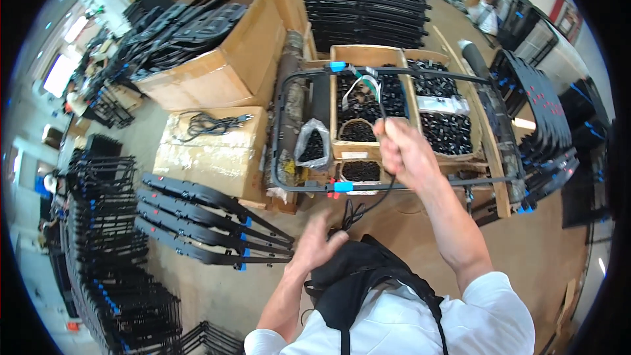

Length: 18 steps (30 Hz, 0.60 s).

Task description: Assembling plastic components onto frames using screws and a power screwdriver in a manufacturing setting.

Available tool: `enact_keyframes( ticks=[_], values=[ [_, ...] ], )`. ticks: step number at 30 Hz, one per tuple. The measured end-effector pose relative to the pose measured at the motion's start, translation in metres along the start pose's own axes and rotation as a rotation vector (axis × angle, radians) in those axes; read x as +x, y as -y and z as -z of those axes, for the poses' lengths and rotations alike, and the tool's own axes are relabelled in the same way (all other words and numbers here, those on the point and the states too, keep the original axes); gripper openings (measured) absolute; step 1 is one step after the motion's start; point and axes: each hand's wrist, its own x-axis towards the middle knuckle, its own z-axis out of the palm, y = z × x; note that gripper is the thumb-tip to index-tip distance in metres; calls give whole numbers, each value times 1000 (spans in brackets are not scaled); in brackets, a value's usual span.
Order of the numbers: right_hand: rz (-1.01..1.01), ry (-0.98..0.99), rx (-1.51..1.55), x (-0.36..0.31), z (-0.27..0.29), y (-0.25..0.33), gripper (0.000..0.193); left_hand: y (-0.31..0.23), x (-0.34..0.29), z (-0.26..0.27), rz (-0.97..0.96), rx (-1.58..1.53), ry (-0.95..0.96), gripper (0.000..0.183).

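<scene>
— Nearest first: what is the left hand (pixel 317 242) doing?
— It's low at six o'clock, forearm rising from the lower edge, fingers spread wide, touching the black cord (pixel 355 213) above the black apron (pixel 348 283).
— And the right hand (pixel 404 151)?
— Raised toward the centre, arm stretched out, fingers closed on the same cord, which hangs down from it.
— Beyond that?
— The black frame (pixel 394 187) lies flat across the wooden crates (pixel 368 56) of small black parts, toward twelve o'clock. Cardboard boxes (pixel 217 144) sit at ten.
</scene>
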Motion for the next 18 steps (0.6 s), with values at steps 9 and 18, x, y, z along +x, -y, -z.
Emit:
enact_keyframes(
  ticks=[9, 18],
  values=[
    [-298, 514, -254, -85, -18, -41, 34, -119, 16, 134, -141, 131, -656, 29],
    [42, 522, -860, -101, -13, -68, 32, -65, -20, 61, 274, -909, 176, 66]
  ],
)
